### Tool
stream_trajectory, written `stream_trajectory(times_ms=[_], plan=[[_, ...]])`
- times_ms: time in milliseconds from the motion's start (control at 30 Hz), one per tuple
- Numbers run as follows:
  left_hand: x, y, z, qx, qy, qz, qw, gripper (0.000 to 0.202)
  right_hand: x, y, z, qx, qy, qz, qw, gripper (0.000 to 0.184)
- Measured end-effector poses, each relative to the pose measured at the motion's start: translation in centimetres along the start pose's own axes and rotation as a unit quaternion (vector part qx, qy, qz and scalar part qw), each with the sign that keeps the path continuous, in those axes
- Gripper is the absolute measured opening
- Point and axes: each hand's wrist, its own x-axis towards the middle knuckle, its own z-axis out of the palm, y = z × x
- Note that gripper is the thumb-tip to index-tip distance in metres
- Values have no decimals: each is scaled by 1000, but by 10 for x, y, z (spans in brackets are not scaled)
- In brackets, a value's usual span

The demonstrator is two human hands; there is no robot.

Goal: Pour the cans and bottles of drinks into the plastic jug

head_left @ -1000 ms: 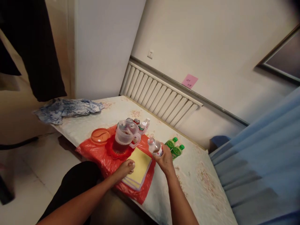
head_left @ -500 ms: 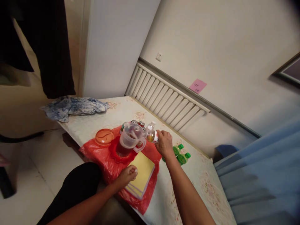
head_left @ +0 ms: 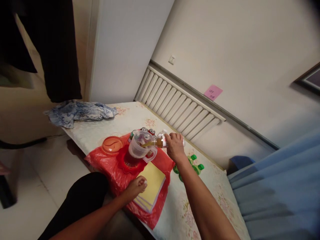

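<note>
My right hand (head_left: 175, 145) is wrapped round a small clear bottle (head_left: 160, 141) with a white label, held tipped on its side. From its mouth a yellow-brown stream runs into a clear plastic pitcher (head_left: 135, 150), which has dark reddish liquid and some froth inside. The pitcher stands upright on a red scalloped tray (head_left: 122, 163), its handle towards my right side. My left hand (head_left: 137, 187) rests curled on a stack of yellow paper (head_left: 153, 183). A small white thing shows at its fingertips, too small to name.
An orange lid (head_left: 112, 145) lies left of the pitcher on a red plastic sheet (head_left: 100, 159). Several drink cans (head_left: 151, 131) stand behind the pitcher. Green-capped bottles (head_left: 197, 168) are beyond my right forearm. A blue-white cloth (head_left: 85, 112) lies at the table's far left.
My right hand has tipped the bottle over towards the pitcher, and liquid now flows from it. My left hand has stayed in place.
</note>
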Motion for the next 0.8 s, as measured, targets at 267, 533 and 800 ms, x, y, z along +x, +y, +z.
stream_trajectory(times_ms=[267, 533, 800], plan=[[1, -1, 1, -7, 8, -4, 1000, 50, 14, -5, -11, -40, 14, -47, 998, 37], [0, 4, 2, -24, 8, -14, 1000, 51, 27, -17, -19, -75, 21, -100, 992, 30], [-1, 9, 2, -43, 22, -26, 999, 51, 31, -22, -21, -74, 22, -99, 992, 29]])
